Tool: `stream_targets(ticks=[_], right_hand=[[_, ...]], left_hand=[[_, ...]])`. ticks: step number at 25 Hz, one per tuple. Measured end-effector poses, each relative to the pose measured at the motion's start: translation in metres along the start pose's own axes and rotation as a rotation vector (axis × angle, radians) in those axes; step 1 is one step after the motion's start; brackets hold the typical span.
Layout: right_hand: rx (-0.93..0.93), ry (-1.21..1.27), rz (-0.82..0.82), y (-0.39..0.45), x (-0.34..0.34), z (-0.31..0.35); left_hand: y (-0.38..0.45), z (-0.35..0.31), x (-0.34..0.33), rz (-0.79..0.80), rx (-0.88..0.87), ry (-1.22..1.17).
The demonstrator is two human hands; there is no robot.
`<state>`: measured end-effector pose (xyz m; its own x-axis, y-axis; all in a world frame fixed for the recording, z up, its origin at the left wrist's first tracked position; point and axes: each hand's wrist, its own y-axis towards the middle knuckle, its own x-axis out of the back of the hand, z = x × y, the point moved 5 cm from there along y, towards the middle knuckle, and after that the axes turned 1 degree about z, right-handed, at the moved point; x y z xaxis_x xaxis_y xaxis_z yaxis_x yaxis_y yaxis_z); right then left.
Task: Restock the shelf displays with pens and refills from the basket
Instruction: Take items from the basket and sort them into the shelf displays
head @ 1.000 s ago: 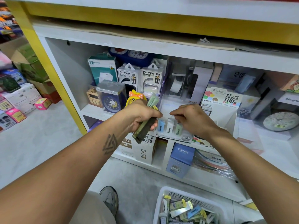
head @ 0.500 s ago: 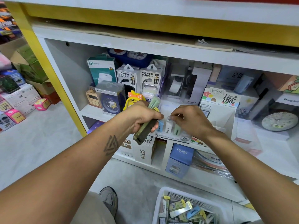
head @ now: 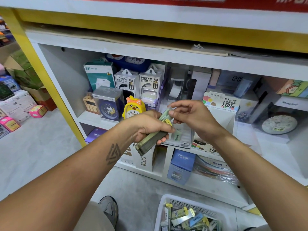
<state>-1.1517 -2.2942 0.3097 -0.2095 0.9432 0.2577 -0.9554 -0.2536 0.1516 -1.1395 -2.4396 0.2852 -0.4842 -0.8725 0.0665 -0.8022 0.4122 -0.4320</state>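
Note:
My left hand (head: 150, 126) grips a bundle of slim green refill cases (head: 150, 141) in front of the shelf. My right hand (head: 191, 117) pinches the top end of one pale green case (head: 165, 113) that sticks out of the bundle. Behind and below the hands stands a white display tray (head: 185, 139) marked 2B, with one green case upright in a slot. A white basket (head: 168, 200) at the bottom holds several more refill cases in yellow, green and blue.
The shelf holds power bank boxes (head: 150, 84), a yellow chick clock (head: 133, 107), a boxed blue clock (head: 108, 105) and a lead refill display box (head: 221, 104). A blue CRUHRE box (head: 182, 164) sits on the lower shelf. Stacked boxes line the floor at left. My shoe (head: 109, 209) is beside the basket.
My right hand has lifted from the display tray's slots up to the bundle and now pinches the top case. My left hand holds the bundle in nearly the same place.

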Motion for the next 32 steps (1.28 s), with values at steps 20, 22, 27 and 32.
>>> stream_targets(ticks=[20,22,27,32], right_hand=[[0.050,-0.721,-0.064,-0.008,0.048,-0.015],[0.109,-0.822,-0.058,-0.007,0.042,-0.017],[0.066,-0.821,-0.041,-0.003,0.031,-0.024],[0.036,-0.868,0.018,-0.002,0.026,-0.024]], left_hand=[[0.006,-0.006,0.010,-0.170,0.067,-0.219],[0.006,-0.006,0.011,-0.173,0.064,-0.208],[0.004,-0.005,0.012,-0.186,0.047,-0.195],[0.002,-0.004,0.016,-0.202,0.050,-0.190]])
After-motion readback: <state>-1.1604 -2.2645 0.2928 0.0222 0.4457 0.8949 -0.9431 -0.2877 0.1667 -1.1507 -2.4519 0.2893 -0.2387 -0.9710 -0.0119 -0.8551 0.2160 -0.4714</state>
